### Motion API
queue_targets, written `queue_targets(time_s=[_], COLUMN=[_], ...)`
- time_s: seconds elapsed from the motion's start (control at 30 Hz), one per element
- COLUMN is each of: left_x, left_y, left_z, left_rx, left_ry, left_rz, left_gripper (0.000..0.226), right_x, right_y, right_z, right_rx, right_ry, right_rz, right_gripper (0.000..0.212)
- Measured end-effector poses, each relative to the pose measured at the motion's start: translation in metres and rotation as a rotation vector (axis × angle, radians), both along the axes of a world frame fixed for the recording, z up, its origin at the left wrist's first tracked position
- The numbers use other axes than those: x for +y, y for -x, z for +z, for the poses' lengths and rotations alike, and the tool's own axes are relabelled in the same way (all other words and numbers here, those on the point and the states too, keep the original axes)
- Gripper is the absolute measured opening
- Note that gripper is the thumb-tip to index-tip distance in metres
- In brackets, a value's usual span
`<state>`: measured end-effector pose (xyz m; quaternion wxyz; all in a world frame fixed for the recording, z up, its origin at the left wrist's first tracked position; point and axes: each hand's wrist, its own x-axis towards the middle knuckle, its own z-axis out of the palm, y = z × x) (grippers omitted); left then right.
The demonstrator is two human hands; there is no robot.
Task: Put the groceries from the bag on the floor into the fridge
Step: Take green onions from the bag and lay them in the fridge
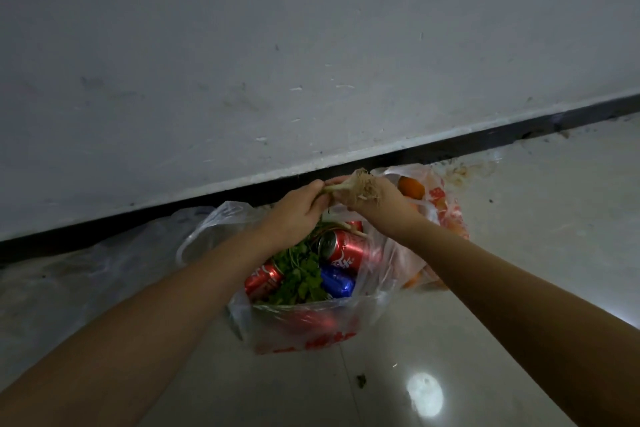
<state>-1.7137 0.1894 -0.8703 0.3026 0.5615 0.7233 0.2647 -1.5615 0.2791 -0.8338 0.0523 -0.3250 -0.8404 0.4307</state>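
A clear plastic bag (304,326) with red print sits on the floor by the wall. Inside it lie red cans (341,246), a blue can (337,281) and leafy green herbs (301,274). Above the bag my left hand (299,213) and my right hand (374,199) both grip a bunch of scallions (362,185) at its pale, rooty end; the green stalks run down behind my left hand into the bag. A second bag (446,215) holding oranges (410,187) lies just behind to the right.
A white wall (311,45) with a black baseboard (485,140) runs close behind the bags. Another clear plastic sheet or bag (86,270) lies on the floor at left. Glossy tile floor (519,253) spreads right and forward, with a green scrap (361,380).
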Motion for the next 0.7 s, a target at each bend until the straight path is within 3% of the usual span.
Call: queue_targets(time_s=[0.2, 0.3, 0.4, 0.53, 0.7], left_x=[0.003, 0.012, 0.018, 0.020, -0.005], left_y=[0.000, 0.013, 0.033, 0.029, 0.000], left_z=[0.008, 0.017, 0.027, 0.058, 0.157], left_rx=[-0.271, -0.747, -1.102, -1.164, -1.033], left_ry=[0.025, -0.109, -0.216, -0.213, -0.056], left_rz=[0.181, 0.466, 0.552, 0.585, 0.570], left_gripper=[0.023, 0.029, 0.027, 0.025, 0.026], right_x=[0.002, 0.011, 0.027, 0.037, 0.020], right_y=[0.003, -0.004, -0.011, -0.001, 0.005], right_z=[-0.003, -0.003, 0.005, 0.049, 0.148], right_rx=[0.142, 0.270, 0.393, 0.694, 0.722], right_ry=[0.240, 0.309, 0.370, 0.576, 0.601], right_rz=[-0.150, -0.346, -0.533, -0.750, -0.841], right_gripper=[0.018, 0.017, 0.018, 0.019, 0.027])
